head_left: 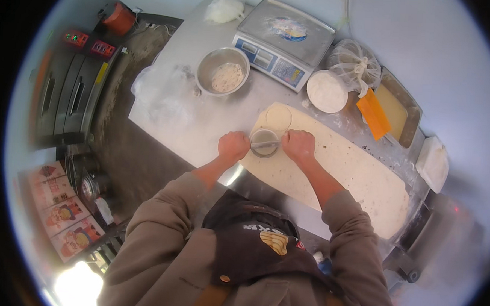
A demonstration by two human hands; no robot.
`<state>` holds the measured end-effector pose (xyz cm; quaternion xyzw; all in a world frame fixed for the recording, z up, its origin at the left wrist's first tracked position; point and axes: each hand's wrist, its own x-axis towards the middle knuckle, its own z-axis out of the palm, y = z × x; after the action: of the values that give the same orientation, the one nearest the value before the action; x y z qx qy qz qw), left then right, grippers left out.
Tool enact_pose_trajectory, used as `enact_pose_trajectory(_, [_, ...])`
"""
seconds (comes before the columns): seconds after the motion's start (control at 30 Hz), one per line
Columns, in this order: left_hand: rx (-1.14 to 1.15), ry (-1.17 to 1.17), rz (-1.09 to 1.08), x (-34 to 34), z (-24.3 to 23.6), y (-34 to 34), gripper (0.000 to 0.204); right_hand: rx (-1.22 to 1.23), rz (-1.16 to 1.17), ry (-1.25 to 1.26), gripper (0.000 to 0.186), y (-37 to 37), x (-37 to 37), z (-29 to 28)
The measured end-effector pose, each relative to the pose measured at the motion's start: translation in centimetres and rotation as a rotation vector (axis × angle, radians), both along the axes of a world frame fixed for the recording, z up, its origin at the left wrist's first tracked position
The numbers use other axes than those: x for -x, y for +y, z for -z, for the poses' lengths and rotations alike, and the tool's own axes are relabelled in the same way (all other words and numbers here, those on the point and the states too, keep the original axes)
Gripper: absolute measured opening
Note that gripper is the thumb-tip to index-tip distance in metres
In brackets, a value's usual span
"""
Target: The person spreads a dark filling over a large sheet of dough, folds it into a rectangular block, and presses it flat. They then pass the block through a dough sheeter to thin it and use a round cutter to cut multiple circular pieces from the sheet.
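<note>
A wide sheet of pale rolled dough (353, 177) stretches across the metal table from the middle toward the lower right. On its left end stands a round metal dough cutter (264, 144) with a straight bar across its top. My left hand (234, 146) is closed round the bar's left end, and my right hand (298, 145) grips the right end. Just beyond the cutter, a round cut outline (279, 117) shows in the dough. How deep the cutter sits in the dough I cannot tell.
Beyond the dough stand a steel bowl (202, 72) with a floury mix, a scale (285, 37), and a bowl of white powder (327, 91). An orange scraper (374, 114) lies by a metal tray (414, 114). An oven (67, 93) and cartons (62, 213) are at left.
</note>
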<state>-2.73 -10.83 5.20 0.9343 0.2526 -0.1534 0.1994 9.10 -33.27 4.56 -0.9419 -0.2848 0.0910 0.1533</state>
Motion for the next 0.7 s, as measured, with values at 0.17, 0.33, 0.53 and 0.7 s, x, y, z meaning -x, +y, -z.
enact_pose_trajectory(0.17, [0.036, -0.049, -0.085, 5.2, -0.8, -1.4, 0.035, -0.030, -0.052, 0.037, 0.037, -1.3, 3.7, -1.0])
enact_pose_trajectory(0.33, [0.064, -0.028, -0.155, 8.0, -0.3, -3.1, 0.036, 0.030, -0.092, 0.095, 0.040, -1.9, 5.6, -0.9])
enact_pose_trajectory(0.53, [0.095, 0.000, -0.233, 9.3, 0.4, -5.0, 0.038, 0.075, -0.173, 0.124, 0.041, -3.0, 5.2, -0.2])
enact_pose_trajectory(0.7, [0.106, -0.011, -0.255, 9.9, 0.7, -5.9, 0.039, 0.114, -0.198, 0.112, 0.041, -3.3, 5.1, 0.0])
